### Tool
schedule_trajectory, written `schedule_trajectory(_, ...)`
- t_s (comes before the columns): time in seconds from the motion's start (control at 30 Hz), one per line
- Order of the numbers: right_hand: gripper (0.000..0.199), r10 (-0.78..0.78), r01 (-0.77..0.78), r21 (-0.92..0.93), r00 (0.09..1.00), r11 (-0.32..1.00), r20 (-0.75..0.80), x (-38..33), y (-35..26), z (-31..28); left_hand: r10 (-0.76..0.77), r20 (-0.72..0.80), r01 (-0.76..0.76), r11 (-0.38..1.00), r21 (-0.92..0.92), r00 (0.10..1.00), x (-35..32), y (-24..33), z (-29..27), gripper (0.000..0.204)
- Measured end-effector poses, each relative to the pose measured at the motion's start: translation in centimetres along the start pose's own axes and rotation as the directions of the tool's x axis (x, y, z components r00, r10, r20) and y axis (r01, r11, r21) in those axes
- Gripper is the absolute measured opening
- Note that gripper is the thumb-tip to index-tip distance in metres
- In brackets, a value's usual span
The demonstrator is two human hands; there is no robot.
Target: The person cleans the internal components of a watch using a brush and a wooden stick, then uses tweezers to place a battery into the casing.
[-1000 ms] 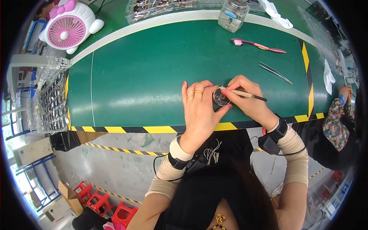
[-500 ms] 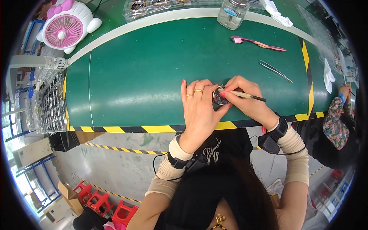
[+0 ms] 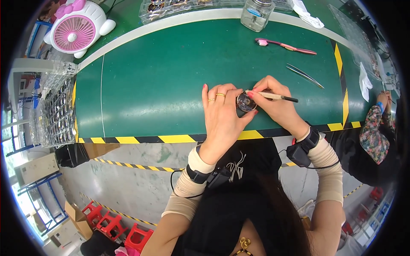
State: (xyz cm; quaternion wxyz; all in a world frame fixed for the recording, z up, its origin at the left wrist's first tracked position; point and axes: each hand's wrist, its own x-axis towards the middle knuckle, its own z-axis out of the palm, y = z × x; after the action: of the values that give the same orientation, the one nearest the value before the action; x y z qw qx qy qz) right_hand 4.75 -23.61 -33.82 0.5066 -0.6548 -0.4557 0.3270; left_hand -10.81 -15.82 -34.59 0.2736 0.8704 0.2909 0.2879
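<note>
My left hand (image 3: pixel 223 112) is closed around the left and near edges of a small round dark piece (image 3: pixel 246 102), like a watch dial or watch movement with a shiny rim. Just above the front edge of the green table, that piece faces up. In a pinch, my right hand (image 3: pixel 276 100) grips a slim pen-like tool (image 3: pixel 274 96) with a pale wooden shaft and a black end pointing right. Its working tip meets the far rim of the round piece; fingers partly hide the tip, so I cannot tell its kind.
Right of my hands lie metal tweezers (image 3: pixel 305 76) and a pink toothbrush (image 3: pixel 286 45). A glass jar (image 3: pixel 256 16) stands at the back. At far left are a fan (image 3: pixel 73 34) and stacked clear trays (image 3: pixel 54 112). A co-worker's sleeve (image 3: pixel 372 132) shows at right.
The tool's tip has shifted from over the middle of the round piece to its far rim, uncovering more of the face. My left hand keeps its hold.
</note>
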Motion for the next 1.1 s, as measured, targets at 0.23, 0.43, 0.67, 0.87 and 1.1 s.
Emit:
schedule_trajectory(0.23,0.013,0.086,-0.078,0.234,0.996,0.969,-0.023,0.1,0.0,-1.0,0.022,0.105,-0.023,1.0,0.014,0.994,0.2,-0.5,-1.3,0.058)
schedule_trajectory(0.43,0.013,0.093,-0.087,0.216,0.996,0.972,-0.017,-0.5,0.3,-0.8,-0.109,-0.016,0.106,0.982,-0.159,0.994,-0.2,0.2,-1.8,0.061)
schedule_trajectory(0.67,0.013,-0.087,0.086,0.037,0.996,0.996,0.029,-0.8,0.1,-0.6,-0.019,0.05,0.017,0.998,0.057,0.999,-0.1,-0.2,-1.1,0.06)
schedule_trajectory(0.87,0.013,-0.096,0.096,0.01,0.991,0.995,0.088,-0.4,0.1,-0.6,0.024,0.12,-0.028,0.999,0.029,0.993,0.5,-0.6,-1.3,0.055)
schedule_trajectory(1.1,0.012,-0.123,0.124,-0.032,0.992,0.992,0.031,-0.7,0.2,-0.3,0.015,0.105,-0.014,1.0,-0.011,0.994,0.3,-0.7,-1.2,0.05)
